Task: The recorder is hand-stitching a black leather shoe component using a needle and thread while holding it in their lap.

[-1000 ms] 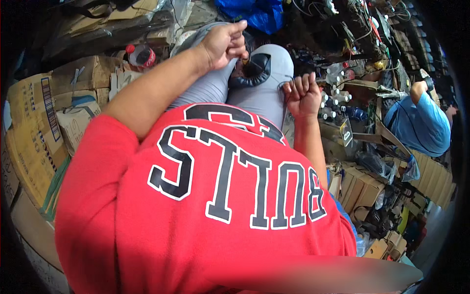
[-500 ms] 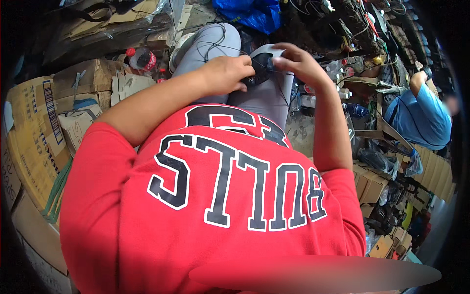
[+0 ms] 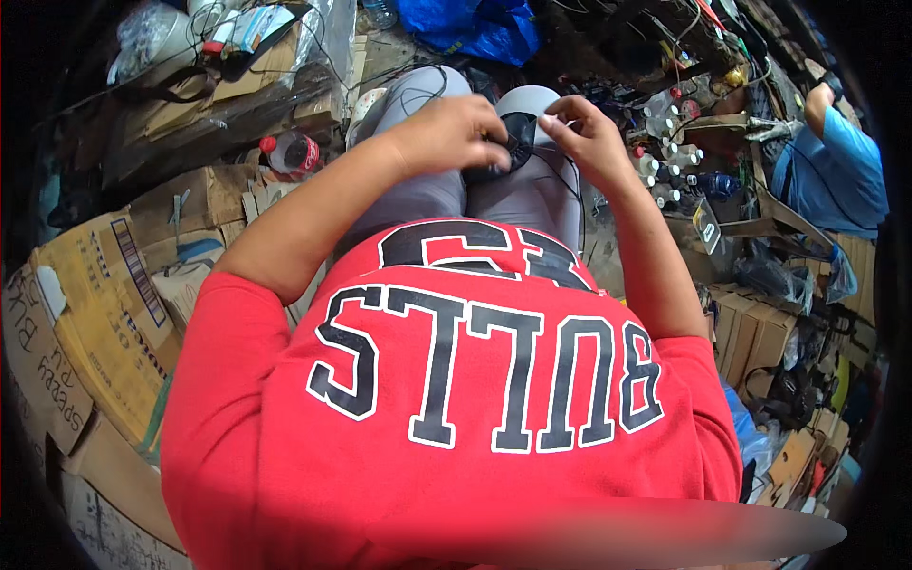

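Note:
I am seated in a red shirt and grey trousers, looking down at my lap. A small round black part (image 3: 514, 142) with thin wires rests on my knees. My left hand (image 3: 454, 131) lies over its left side with the fingers curled on it. My right hand (image 3: 587, 139) meets it from the right, thumb and forefinger pinched at its edge, maybe on a thin wire; what the pinch holds is too small to tell.
Flattened cardboard boxes (image 3: 104, 285) pile up at my left. A plastic bottle with a red cap (image 3: 290, 150) lies beyond them. A blue bag (image 3: 470, 28) sits ahead. Small bottles (image 3: 670, 157) and cluttered parts stand at right, where another person in a blue shirt (image 3: 836, 171) sits.
Both hands have come down from apart and raised to meet over the black part on my lap; the left hand dropped from above the knee.

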Demonstrator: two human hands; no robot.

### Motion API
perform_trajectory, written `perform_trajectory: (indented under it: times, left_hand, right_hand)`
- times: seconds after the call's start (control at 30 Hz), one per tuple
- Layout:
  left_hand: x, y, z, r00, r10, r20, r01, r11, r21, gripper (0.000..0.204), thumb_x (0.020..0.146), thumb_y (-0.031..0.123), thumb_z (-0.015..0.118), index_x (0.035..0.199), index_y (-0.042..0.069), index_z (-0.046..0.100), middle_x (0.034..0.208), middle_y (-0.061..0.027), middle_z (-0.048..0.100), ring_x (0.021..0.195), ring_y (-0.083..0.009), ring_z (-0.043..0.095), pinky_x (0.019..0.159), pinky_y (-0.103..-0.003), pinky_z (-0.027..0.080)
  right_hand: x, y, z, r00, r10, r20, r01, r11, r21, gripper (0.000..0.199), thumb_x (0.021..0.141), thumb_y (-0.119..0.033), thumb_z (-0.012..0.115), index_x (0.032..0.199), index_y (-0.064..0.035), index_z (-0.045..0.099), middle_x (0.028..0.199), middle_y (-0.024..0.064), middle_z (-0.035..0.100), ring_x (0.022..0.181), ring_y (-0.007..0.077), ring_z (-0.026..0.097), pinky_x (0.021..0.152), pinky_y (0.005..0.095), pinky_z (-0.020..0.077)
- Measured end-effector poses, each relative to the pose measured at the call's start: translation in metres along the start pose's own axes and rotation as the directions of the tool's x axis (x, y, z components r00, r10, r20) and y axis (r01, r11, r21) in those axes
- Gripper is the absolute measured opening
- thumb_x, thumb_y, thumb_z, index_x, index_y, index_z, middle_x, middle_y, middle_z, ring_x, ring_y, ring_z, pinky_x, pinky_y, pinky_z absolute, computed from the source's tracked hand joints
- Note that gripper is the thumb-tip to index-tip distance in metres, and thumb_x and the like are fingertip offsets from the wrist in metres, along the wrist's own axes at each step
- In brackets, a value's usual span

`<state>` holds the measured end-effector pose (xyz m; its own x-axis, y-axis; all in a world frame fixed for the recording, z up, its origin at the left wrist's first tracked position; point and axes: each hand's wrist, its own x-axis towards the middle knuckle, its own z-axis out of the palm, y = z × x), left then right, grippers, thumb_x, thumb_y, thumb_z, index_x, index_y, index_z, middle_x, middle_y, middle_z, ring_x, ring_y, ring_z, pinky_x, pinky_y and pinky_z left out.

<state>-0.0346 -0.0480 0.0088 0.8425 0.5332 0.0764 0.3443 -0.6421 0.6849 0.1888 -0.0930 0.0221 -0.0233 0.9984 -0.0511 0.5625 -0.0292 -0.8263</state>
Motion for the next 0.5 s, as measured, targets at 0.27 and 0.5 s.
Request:
perform_trajectory:
  times: [0.27, 0.5]
  left_hand:
    - [0.051, -0.004, 0.009, 0.986, -0.165, -0.026, 0.151, 0.946, -0.286, 0.022, 0.076, 0.023, 0.068, 0.089, 0.006, 0.066, 0.088, -0.01, 0.066, 0.084, -0.0221, 0.063, 0.075, -0.032, 0.048]
    - [0.059, -0.008, 0.005, 0.948, -0.181, 0.261, 0.285, 0.849, -0.445, 0.019, 0.077, 0.024, 0.071, 0.083, 0.008, 0.063, 0.076, 0.0027, 0.058, 0.07, -0.0073, 0.053, 0.057, -0.023, 0.045]
  right_hand:
    - [-0.014, -0.004, -0.015, 0.904, 0.158, 0.396, -0.155, 0.987, -0.04, 0.029, 0.084, -0.028, 0.06, 0.077, -0.0004, 0.062, 0.057, -0.0013, 0.045, 0.058, 0.0068, 0.041, 0.052, 0.0264, 0.0366]
    - [-0.049, -0.001, -0.012, 0.942, 0.162, 0.294, -0.231, 0.948, 0.218, 0.032, 0.086, -0.019, 0.059, 0.06, -0.0056, 0.045, 0.057, -0.0077, 0.036, 0.054, 0.0027, 0.031, 0.046, 0.0245, 0.0252]
